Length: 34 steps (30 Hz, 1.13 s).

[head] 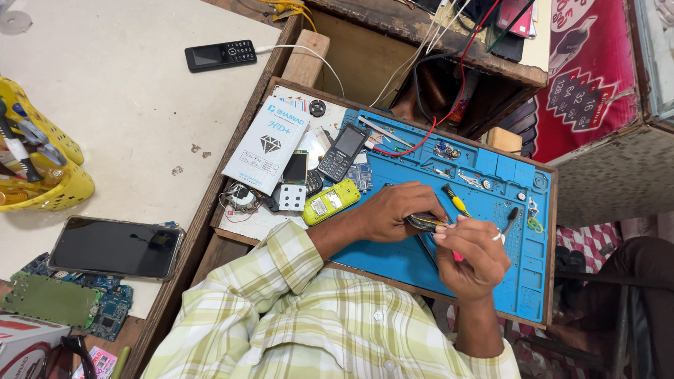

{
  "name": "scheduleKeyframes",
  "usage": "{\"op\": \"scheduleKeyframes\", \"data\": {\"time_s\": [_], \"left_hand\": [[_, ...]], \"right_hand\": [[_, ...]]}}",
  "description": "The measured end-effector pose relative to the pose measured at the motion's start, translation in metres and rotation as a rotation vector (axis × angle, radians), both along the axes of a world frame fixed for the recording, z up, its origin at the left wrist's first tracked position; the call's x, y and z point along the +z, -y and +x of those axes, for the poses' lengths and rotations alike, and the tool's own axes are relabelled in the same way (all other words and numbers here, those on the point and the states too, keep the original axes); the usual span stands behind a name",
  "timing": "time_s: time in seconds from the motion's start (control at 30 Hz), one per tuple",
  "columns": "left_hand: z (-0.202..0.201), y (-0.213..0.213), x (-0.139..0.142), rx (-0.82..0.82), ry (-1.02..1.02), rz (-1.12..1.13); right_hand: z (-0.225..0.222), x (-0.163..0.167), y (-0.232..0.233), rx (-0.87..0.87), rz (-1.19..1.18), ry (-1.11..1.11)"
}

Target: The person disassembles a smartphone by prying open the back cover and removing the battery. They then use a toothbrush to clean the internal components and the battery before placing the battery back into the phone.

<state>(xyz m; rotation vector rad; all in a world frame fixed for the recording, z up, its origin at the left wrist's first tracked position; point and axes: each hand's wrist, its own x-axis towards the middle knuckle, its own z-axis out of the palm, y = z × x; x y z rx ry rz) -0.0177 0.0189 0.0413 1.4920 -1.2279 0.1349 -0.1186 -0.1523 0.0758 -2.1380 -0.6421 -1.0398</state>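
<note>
While the person's checked yellow-and-white sleeve [281, 309] fills the near edge of the view, both hands meet over the blue silicone repair mat [505, 281] at about three o'clock from the picture's middle. The left hand [397, 210] is closed around a small dark phone part [423, 223], holding it just above the mat. The right hand [474, 256], a ring on one finger, pinches a thin pink-handled tool [456, 254] whose tip touches that part; its fingers are curled shut on the handle.

At nine o'clock from the left hand, just beside the wrist, a yellow-green keypad phone [331, 201] lies face down on the wooden tray's [551, 231] white board. At eleven o'clock from it sit a dark keypad phone [342, 151], a small display module [295, 168] and a white packet [267, 144] with a diamond drawing. A yellow-handled screwdriver [456, 201] lies on the mat at one o'clock from the left hand, and a red wire [414, 147] curls over the mat's far edge.

On the pale counter at nine o'clock a smartphone [116, 247] lies screen up, with green and blue circuit boards [67, 302] nearer, at seven o'clock. Farther, at ten o'clock, a yellow plastic basket [63, 189] holds tools with metal tips and dark handles; what else is in it I cannot tell. At the far twelve o'clock edge a black keypad phone [220, 55] lies plugged into a white cable [309, 56].
</note>
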Motion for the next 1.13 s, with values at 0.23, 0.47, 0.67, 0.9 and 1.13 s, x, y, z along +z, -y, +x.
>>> {"op": "scheduleKeyframes", "data": {"time_s": [0.23,0.47,0.67,0.9,1.13], "left_hand": [[0.001,0.001,-0.002,0.015,-0.011,0.004],[0.000,0.003,-0.004,0.007,-0.032,-0.005],[-0.001,0.005,-0.005,0.033,-0.018,0.002],[-0.002,0.004,-0.003,0.012,-0.008,-0.016],[-0.001,0.005,-0.004,-0.005,-0.019,0.032]], "right_hand": [[0.007,-0.021,0.003,0.093,0.215,-0.033],[0.007,-0.020,0.002,0.121,0.242,-0.029],[0.000,0.007,0.004,-0.060,-0.136,0.043],[-0.007,0.026,-0.003,-0.139,-0.311,0.013],[-0.012,0.036,-0.006,-0.174,-0.382,-0.039]]}}
